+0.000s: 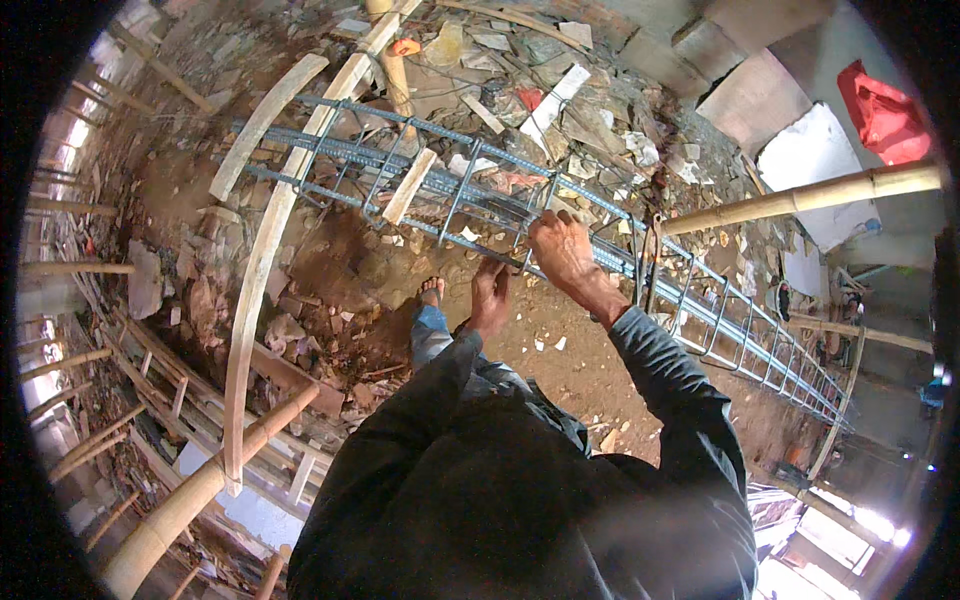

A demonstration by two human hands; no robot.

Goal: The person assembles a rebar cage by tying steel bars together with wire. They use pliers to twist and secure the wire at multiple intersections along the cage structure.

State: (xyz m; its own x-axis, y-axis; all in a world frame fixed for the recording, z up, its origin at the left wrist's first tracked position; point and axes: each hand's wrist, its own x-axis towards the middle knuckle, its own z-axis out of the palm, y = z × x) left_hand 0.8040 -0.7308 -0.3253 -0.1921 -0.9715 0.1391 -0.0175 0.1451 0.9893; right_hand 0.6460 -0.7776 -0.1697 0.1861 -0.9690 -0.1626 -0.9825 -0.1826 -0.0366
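A long cage of steel reinforcing bars [460,185] with square stirrups runs from the upper left down to the far right in front of me. My left hand [489,298] is at the cage's near lower bar, its fingers curled up against the steel beside a stirrup. Just to the right and a little farther off, my right hand [564,250] is closed in a fist over the cage. What its fingers pinch is hidden beneath them. A short wooden piece [410,187] lies across the bars left of my hands.
A long wooden batten [262,250] crosses under the cage's left end. Bamboo poles [800,200] stand at right and lower left [200,500]. Rubble and scraps [480,60] cover the ground beyond the cage. A red bag [882,115] lies at the upper right.
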